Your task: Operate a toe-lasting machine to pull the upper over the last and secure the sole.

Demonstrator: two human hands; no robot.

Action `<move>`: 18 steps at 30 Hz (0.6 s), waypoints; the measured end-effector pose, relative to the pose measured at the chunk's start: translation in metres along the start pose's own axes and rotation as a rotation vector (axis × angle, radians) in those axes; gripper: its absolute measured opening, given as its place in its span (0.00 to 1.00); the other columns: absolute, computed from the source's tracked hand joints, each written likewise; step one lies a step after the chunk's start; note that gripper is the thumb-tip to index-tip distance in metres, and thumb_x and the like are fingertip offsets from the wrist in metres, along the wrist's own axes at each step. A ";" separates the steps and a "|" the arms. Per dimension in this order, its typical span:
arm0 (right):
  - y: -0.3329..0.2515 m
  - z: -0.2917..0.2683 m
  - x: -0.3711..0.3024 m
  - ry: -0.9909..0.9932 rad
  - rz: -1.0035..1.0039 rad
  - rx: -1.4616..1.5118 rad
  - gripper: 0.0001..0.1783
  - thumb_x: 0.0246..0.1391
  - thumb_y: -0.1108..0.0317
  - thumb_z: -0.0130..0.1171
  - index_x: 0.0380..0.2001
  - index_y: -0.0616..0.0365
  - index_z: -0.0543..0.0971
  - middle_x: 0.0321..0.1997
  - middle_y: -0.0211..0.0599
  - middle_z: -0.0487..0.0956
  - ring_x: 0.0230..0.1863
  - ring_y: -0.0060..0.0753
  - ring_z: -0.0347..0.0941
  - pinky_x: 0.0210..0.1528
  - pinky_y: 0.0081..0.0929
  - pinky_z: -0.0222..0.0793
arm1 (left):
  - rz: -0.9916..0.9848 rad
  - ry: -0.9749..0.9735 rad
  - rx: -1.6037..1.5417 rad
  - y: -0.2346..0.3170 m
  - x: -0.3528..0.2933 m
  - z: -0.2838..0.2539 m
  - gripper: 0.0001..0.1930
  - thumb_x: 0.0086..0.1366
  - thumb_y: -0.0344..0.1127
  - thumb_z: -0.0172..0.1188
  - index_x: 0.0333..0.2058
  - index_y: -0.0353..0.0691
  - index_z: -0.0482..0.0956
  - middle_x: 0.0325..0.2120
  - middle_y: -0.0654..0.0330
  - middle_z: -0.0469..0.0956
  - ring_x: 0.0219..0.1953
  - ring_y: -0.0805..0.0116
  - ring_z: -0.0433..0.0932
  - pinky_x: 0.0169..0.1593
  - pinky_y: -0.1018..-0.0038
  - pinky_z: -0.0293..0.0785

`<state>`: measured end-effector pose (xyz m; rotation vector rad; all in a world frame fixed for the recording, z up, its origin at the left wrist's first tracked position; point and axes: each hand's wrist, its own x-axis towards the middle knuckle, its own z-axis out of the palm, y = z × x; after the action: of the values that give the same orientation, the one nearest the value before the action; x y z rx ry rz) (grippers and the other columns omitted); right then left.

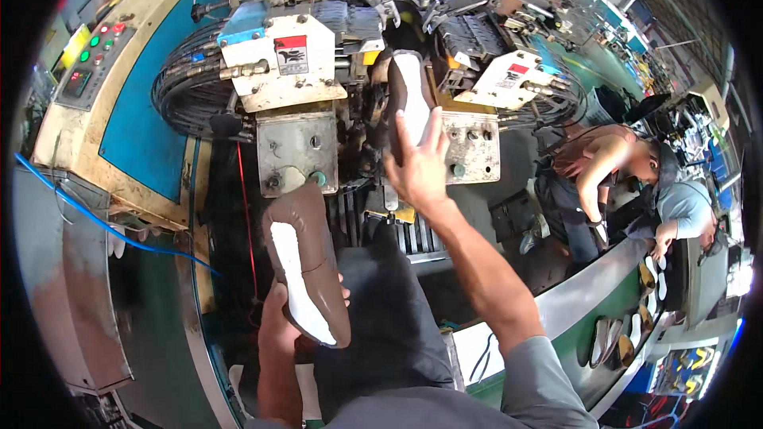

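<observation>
My left hand (278, 319) grips a brown shoe upper (327, 270) with a white sole-shaped insole (292, 270) along its underside. It is held bottom up above my lap, and part of that hand is hidden behind it. A second brown shoe upper (400, 95), also bottom up with a white insole, sits between the two sides of a machine (290, 63). On its near end lie the spread, outstretched fingers of my right hand (421, 171), not wrapped around it.
A control panel (91, 56) with coloured buttons stands at the left. Black hoses (187, 83) bulge from the machine's side, and a blue cable (103, 226) crosses the left. At the right, two people (592, 167) bend beside a green conveyor (568, 334) carrying several shoe parts (608, 342).
</observation>
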<state>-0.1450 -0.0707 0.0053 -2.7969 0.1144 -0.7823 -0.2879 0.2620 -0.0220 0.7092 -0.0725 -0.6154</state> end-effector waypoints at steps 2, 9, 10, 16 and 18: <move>-0.011 0.005 -0.005 -0.001 -0.099 0.049 0.47 0.57 0.59 0.71 0.77 0.60 0.65 0.82 0.85 0.41 0.81 0.92 0.38 0.83 0.69 0.39 | -0.056 0.010 -0.008 -0.008 -0.001 -0.001 0.55 0.68 0.75 0.59 0.76 0.31 0.59 0.61 0.30 0.77 0.56 0.36 0.84 0.58 0.41 0.84; -0.001 0.026 0.007 0.083 -0.151 0.047 0.48 0.53 0.61 0.71 0.76 0.60 0.66 0.82 0.77 0.49 0.84 0.80 0.40 0.83 0.70 0.41 | -0.098 0.093 -0.022 -0.026 0.009 0.010 0.55 0.63 0.66 0.73 0.76 0.35 0.59 0.60 0.35 0.78 0.54 0.36 0.86 0.59 0.40 0.84; 0.001 0.030 0.017 0.105 -0.156 0.039 0.47 0.53 0.63 0.71 0.76 0.59 0.66 0.81 0.76 0.51 0.83 0.81 0.42 0.83 0.68 0.43 | -0.103 0.091 -0.039 -0.028 0.013 0.009 0.54 0.64 0.64 0.73 0.75 0.35 0.59 0.60 0.36 0.78 0.54 0.37 0.86 0.58 0.41 0.85; 0.016 0.058 0.090 0.174 -0.211 -0.055 0.46 0.57 0.54 0.69 0.77 0.57 0.66 0.79 0.75 0.57 0.83 0.76 0.47 0.83 0.67 0.43 | -0.111 0.112 -0.028 -0.030 0.043 0.001 0.51 0.65 0.61 0.71 0.74 0.34 0.59 0.58 0.37 0.79 0.53 0.38 0.86 0.57 0.41 0.85; 0.018 0.063 0.118 0.171 -0.216 -0.074 0.46 0.57 0.53 0.69 0.76 0.57 0.68 0.78 0.76 0.59 0.82 0.75 0.49 0.82 0.68 0.46 | -0.127 0.128 -0.020 -0.032 0.053 -0.003 0.51 0.66 0.61 0.70 0.75 0.33 0.58 0.58 0.37 0.78 0.53 0.38 0.86 0.58 0.40 0.85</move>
<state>-0.0117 -0.0918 0.0074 -2.8395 -0.1346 -1.0891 -0.2595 0.2156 -0.0523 0.7361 0.0971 -0.6895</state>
